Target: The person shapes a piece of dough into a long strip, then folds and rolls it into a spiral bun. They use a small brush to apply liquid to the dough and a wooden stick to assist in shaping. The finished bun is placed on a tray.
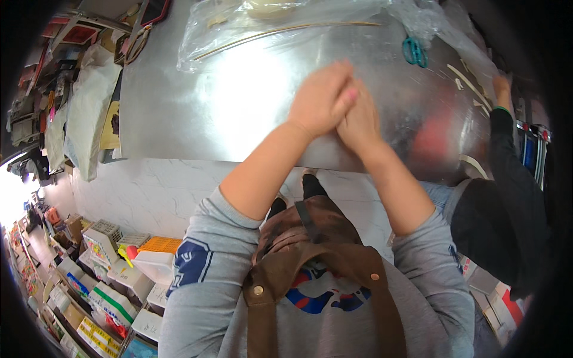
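Above the near part of a shiny metal tabletop (179, 112), my left hand (320, 100) and my right hand (362, 116) are pressed together, the left lying partly over the right. Their fingertips are blurred, and whether anything small lies between the palms is hidden. Beyond them a thin curved strip (286, 29) rests on clear plastic sheeting (192, 40). Teal-handled scissors (415, 52) lie on the metal to the right of my hands. Several pale strips (470, 84) are scattered near the table's right end.
At the right end stands another person (497, 223) in dark clothes, one arm reaching over the table edge. A pale padded sheet or bag (91, 107) hangs by the left end. Boxes and an orange basket (161, 245) stand low on the left.
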A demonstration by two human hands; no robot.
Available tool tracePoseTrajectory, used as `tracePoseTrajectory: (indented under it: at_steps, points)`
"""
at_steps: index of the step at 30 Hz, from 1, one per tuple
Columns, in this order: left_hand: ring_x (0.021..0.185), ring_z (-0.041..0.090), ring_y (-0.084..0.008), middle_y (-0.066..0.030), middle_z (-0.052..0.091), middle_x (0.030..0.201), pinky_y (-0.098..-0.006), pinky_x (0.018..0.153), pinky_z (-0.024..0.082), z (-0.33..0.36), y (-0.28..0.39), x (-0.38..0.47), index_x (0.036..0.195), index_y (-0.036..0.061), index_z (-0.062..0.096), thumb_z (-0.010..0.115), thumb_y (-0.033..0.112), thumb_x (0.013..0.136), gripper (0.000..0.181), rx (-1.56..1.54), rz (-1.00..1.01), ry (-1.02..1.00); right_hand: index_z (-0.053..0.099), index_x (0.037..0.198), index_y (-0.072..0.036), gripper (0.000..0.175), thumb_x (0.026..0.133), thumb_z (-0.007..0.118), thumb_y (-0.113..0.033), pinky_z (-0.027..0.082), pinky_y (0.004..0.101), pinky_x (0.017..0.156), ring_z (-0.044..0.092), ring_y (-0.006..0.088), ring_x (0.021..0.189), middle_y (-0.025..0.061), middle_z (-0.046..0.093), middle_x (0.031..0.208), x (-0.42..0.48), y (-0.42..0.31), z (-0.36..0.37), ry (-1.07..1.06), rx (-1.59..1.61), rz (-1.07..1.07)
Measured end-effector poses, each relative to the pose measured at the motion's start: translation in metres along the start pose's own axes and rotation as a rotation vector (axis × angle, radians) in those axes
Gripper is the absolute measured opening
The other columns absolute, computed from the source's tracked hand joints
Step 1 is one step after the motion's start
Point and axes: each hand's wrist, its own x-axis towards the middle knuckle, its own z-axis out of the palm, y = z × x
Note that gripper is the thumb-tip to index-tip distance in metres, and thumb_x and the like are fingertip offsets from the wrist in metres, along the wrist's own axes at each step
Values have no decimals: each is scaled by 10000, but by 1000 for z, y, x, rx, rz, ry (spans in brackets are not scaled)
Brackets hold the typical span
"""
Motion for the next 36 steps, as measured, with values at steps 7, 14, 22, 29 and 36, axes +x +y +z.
tracePoseTrajectory:
  at_steps: [7,14,22,29,36]
  points:
    - [1034,561,-409,-249,607,1094,-452,909,430,37,14,-16,1272,-72,481,451,299,918,514,119,-47,44,591,1151,-41,333,897,463,-215,364,419,1053,519,343,1177,168,604,1180,-7,20,17,100,3,64]
    - [1220,483,-382,-197,533,1303,-482,1005,380,37,17,-98,1370,-40,417,427,346,910,601,368,153,-49,460,1339,7,507,896,497,-238,303,519,1080,442,329,1271,164,485,1364,-105,-18,25,143,-88,88]
    - [1207,470,-412,-247,530,1272,-513,982,370,31,-26,39,1154,-11,599,384,265,948,406,693,-165,126,623,1117,-70,335,908,510,-305,264,496,1077,503,281,1068,92,583,1098,49,28,24,129,-86,330]
    - [1355,317,-407,-245,415,1412,-512,1092,262,18,-32,24,1313,-13,486,364,320,973,491,670,-84,-97,568,1194,-8,397,896,426,-228,282,407,1105,435,285,1275,135,544,1300,43,31,15,-124,-64,62]
    - [1313,387,-424,-259,418,1410,-486,1064,312,13,53,-99,1374,-62,404,392,377,969,598,446,-36,-244,433,1351,58,492,934,438,-203,260,469,1125,354,325,1362,195,408,1439,-100,-20,-31,-155,251,76]
